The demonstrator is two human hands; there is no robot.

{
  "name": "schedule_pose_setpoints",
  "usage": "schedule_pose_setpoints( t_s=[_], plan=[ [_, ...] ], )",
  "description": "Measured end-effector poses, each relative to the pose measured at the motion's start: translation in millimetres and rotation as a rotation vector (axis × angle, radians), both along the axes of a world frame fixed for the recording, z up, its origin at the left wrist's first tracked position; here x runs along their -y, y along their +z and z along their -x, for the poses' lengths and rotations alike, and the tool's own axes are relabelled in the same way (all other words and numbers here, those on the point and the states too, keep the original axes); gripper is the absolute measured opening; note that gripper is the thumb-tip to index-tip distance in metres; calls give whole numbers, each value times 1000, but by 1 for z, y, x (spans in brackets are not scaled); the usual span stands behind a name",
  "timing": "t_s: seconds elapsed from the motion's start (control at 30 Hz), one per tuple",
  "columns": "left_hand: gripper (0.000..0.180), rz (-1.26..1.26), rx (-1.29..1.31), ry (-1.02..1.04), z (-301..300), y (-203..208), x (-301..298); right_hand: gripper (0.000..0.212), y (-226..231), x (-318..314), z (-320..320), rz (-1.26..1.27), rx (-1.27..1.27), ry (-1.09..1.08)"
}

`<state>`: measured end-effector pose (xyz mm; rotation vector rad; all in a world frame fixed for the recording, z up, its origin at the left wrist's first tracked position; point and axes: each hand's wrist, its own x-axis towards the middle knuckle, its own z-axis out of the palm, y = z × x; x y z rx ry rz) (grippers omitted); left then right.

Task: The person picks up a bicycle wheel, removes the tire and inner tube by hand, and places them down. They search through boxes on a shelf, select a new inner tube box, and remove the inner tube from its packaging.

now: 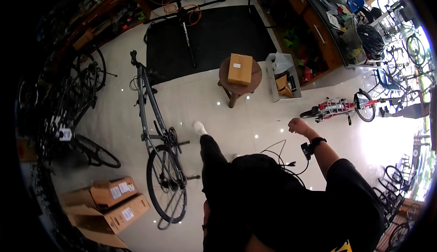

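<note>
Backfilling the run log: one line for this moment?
left hand: mostly hidden; right hand: nothing visibly held; grey bike: left; red bike: right; box: on stool

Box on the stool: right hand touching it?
No, the right hand is apart from the box, with floor showing between them.

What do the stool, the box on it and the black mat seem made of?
Stool: probably dull-finished wood, given its brown tone. Box: seemingly matte cardboard, tan with straight folded edges. Black mat: perhaps rubber, being flat and unshiny; foam is possible.
</note>
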<state>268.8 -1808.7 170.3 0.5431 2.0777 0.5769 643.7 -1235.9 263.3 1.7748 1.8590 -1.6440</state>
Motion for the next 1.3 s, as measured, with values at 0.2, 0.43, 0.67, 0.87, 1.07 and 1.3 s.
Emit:
schedule_pose_setpoints(
  t_s=[0.2,0.43,0.67,0.87,1.07,1.3],
  plan=[
    [43,-100,-3,-269,187,-32,-134,30,-2,-49,85,139,151,-159],
    [32,-158,142,-236,413,-14,-351,30,33,-93,178,259,146,-541],
    [15,-43,7,-261,576,-68,-563,24,0,-207,264,380,41,-804],
    [14,-68,405,-134,588,-47,-748,28,-18,-364,311,440,-11,-792],
    [36,-7,189,-423,592,-9,-924,27,18,-540,345,242,-212,-890],
    [43,53,99,-934,619,-31,-1128,24,113,-730,384,153,-506,-1058]
  ],
)
